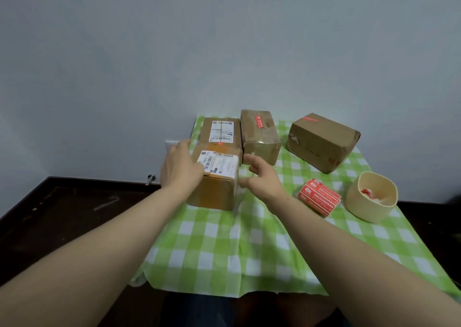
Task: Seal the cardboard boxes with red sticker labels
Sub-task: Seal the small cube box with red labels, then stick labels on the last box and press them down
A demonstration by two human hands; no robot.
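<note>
1. Flanking the near box (217,184) in the head view, the left hand (180,169) is laid with relaxed fingers on its top left edge. The right hand (262,177) is held open and empty just beside its right face, likely to steady or shift it for sealing.
2. The red label stack (319,198) is left on the checked cloth (224,251), near the right hand's reach.
3. Matte, creased cardboard is noted. Red strips are seen on the middle box (259,142) and right box (321,147). A smooth, rounded cream bowl (361,207) is noted.

A green-and-white checked cloth (374,239) covers the table (214,251). On it stand four brown cardboard boxes (321,144), stacked red sticker labels (319,198) and a cream round tub (361,207).
</note>
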